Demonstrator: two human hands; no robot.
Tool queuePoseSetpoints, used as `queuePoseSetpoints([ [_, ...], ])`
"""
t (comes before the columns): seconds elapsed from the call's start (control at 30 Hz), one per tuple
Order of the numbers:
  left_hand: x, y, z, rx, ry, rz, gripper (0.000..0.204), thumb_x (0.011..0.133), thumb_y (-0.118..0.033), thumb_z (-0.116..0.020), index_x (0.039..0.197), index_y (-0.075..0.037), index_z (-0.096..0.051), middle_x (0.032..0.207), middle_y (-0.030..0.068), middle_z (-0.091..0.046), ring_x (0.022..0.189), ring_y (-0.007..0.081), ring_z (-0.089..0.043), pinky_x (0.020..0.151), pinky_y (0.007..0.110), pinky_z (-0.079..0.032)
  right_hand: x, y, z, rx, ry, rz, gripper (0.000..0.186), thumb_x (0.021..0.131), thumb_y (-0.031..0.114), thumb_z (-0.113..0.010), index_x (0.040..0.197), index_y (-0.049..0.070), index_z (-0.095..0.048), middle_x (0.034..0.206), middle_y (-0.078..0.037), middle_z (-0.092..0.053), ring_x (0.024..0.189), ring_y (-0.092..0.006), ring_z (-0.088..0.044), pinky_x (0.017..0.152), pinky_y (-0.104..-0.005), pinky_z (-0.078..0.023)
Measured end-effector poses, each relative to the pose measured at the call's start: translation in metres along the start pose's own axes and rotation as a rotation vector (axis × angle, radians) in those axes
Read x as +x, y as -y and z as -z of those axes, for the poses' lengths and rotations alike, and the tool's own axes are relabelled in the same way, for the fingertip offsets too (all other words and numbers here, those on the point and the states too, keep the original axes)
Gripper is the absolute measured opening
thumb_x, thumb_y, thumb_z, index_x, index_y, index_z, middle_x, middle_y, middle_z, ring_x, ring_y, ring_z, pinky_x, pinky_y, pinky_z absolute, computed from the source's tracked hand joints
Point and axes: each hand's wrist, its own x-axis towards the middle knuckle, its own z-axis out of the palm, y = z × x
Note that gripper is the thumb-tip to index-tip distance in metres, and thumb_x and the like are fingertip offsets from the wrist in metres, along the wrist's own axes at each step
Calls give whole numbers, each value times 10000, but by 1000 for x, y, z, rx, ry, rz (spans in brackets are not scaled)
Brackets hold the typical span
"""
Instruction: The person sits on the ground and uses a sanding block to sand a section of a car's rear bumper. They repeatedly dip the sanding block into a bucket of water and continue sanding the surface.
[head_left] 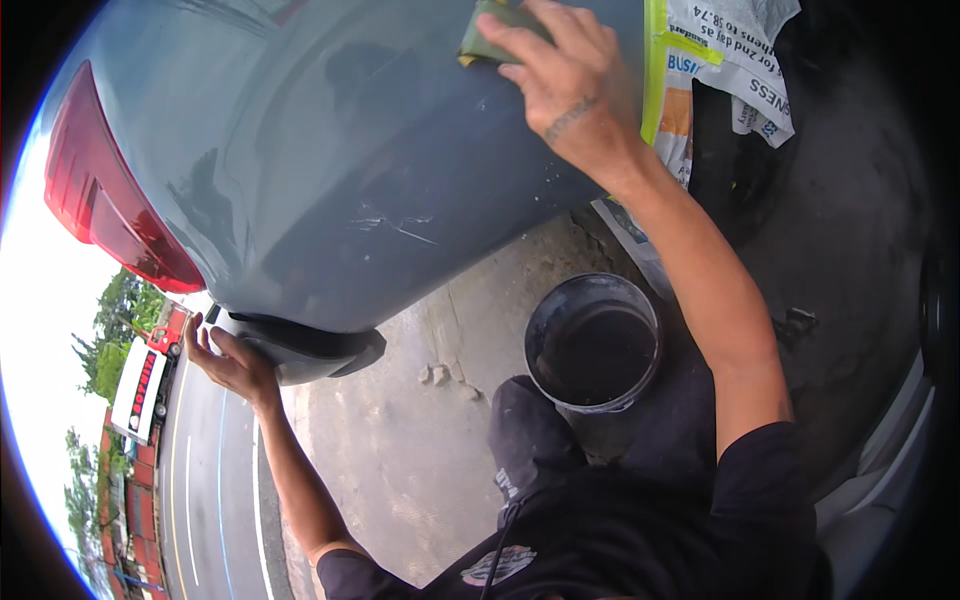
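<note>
My right hand (570, 95) grips a dark green pad (483, 42) against the grey-blue car body panel (420, 140) at the top, which has scratches and white specks. My left hand (228, 362) is at the panel's lower left, fingers apart and bent, touching near the end of the dark trim piece (310, 345), just below the red tail light (125, 205). Yellow tape (654, 70) and newspaper sheets (725, 40) cover the area right of my right hand.
A black bucket (592, 340) of dark liquid stands on concrete (420, 440) by my legs. At the left are a road (215, 500), a red-and-white truck (150, 370) and trees (125, 310). Dark ground (840, 230) lies at the right.
</note>
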Motion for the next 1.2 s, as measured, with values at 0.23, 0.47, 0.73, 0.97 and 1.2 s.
queuePoseSetpoints([
  [0.23,-2,-2,-3,9,19,16,394,1109,-143,-497,1457,40,-522,1403,221,-626,1296,350,-620,1145,515,-471,-2,93,-38,97,36,24,354,830,65,-745,1174,124,-807,1152,-117,-668,1051,-285,-620,892,-412,-469],
  [0.47,-3,-5,-12,-23,14,4,403,1114,-144,-490,1475,32,-512,1411,218,-625,1315,359,-622,1156,517,-465,-16,15,3,-85,-42,-168,408,824,52,-816,1229,91,-795,1167,-138,-695,1010,-319,-638,875,-453,-483],
  [0.73,0,5,10,25,21,-6,394,1121,-138,-489,1475,37,-500,1409,232,-625,1293,367,-634,1132,516,-482,-16,15,-2,41,-43,-103,418,800,9,-808,1203,117,-809,1177,-114,-704,1043,-302,-646,894,-437,-484],
  [0.97,-3,-2,-9,6,49,3,405,1121,-144,-491,1484,35,-498,1424,222,-619,1306,366,-626,1153,520,-468,-14,91,-36,84,-5,-42,454,764,59,-813,1215,107,-793,1134,-146,-657,1012,-299,-613,876,-423,-469],
  [1.2,-6,3,1,7,37,-42,405,1115,-140,-496,1483,30,-503,1413,223,-621,1305,360,-628,1150,523,-469,-44,-11,10,-25,-94,-274,479,816,22,-841,1286,94,-776,1286,-157,-671,1122,-373,-618,967,-494,-486],
])
